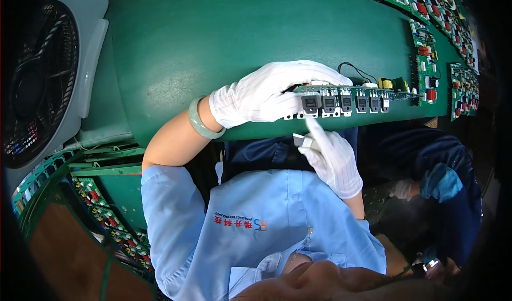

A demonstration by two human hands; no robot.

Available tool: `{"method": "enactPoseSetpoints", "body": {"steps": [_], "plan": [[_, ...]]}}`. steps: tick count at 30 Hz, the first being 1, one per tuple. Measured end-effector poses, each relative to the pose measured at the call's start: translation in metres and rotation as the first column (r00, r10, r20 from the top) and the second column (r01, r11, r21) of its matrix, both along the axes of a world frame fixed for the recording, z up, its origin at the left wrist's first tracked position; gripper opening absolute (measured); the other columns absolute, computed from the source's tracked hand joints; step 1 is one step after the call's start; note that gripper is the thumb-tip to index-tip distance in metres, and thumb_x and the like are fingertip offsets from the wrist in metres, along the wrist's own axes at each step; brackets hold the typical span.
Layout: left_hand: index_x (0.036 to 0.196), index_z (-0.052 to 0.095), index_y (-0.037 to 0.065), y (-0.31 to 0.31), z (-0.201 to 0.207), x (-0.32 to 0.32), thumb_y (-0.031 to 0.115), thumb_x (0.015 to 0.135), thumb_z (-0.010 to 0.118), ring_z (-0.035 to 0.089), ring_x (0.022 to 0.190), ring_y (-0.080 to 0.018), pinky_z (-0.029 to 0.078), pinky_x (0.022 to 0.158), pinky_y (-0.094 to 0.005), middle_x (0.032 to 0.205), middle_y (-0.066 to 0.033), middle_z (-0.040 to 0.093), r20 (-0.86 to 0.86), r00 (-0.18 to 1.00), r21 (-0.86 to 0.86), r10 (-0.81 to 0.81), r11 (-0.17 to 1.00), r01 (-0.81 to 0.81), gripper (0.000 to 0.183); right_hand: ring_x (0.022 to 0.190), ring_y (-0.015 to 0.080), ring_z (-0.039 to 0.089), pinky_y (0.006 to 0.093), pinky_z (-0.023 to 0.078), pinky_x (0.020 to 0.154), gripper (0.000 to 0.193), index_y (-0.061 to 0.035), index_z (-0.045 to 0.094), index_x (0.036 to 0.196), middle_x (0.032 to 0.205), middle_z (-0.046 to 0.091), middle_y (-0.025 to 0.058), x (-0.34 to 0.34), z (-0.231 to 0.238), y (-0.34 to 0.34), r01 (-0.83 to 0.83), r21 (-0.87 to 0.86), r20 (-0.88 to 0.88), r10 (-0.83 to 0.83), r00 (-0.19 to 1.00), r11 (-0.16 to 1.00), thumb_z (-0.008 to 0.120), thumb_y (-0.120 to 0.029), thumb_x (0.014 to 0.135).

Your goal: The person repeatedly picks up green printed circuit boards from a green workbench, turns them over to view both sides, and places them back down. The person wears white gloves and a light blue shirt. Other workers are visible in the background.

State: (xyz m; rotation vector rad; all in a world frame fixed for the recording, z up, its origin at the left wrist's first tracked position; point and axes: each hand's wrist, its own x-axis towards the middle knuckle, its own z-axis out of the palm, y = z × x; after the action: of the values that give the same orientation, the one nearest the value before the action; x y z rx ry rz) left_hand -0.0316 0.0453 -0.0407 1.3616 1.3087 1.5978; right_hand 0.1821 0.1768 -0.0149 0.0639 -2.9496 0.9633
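My left hand [272,90], in a white glove, grips a long green circuit board [368,92] at its left end, at the near edge of the green table [213,34]. The board carries a row of several black transistor-like parts [341,103] along its near side. My right hand [333,154], also gloved, holds a small grey-white piece [300,140] and its index finger points up at the board's near edge, under the leftmost black parts. A jade-green bangle [201,121] sits on my left wrist.
A grey electric fan [42,82] stands at the left. More green circuit boards with red parts lie along the table's right side [432,50] and in a rack at the lower left [101,205]. Another person in dark blue [442,183] is at the right.
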Motion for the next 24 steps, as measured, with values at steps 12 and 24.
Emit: {"method": "enactPoseSetpoints", "body": {"steps": [12,24], "plan": [[0.135,0.059,-0.002,0.005,-0.008,-0.002,0.055,0.095,0.055,0.055,0.13,-0.037,0.041,0.112,-0.0456,0.14,-0.022,0.057,-0.025,0.999,0.023,-0.047,0.999,0.047,0.069,0.054,0.0105,0.049,0.0238,0.042,0.055,0.058,-0.018,0.066,0.134,0.14,0.061,-0.002,-0.02,-0.014,-0.006,-0.11,0.303,-0.197,0.175,0.965,0.947,0.074,-0.037,0.08],[0.136,0.055,-0.003,0.0,0.009,0.005,0.029,0.098,0.057,0.056,0.128,-0.0284,0.043,0.109,-0.0409,0.136,-0.0169,0.059,0.155,0.985,-0.181,0.081,0.982,-0.052,0.05,0.099,0.0245,0.073,0.0318,0.058,0.084,0.035,0.001,0.067,0.121,0.118,0.072,0.0154,0.061,-0.029,0.068,0.537,-0.15,-0.241,-0.558,0.794,0.83,0.072,0.003,0.087]]}}
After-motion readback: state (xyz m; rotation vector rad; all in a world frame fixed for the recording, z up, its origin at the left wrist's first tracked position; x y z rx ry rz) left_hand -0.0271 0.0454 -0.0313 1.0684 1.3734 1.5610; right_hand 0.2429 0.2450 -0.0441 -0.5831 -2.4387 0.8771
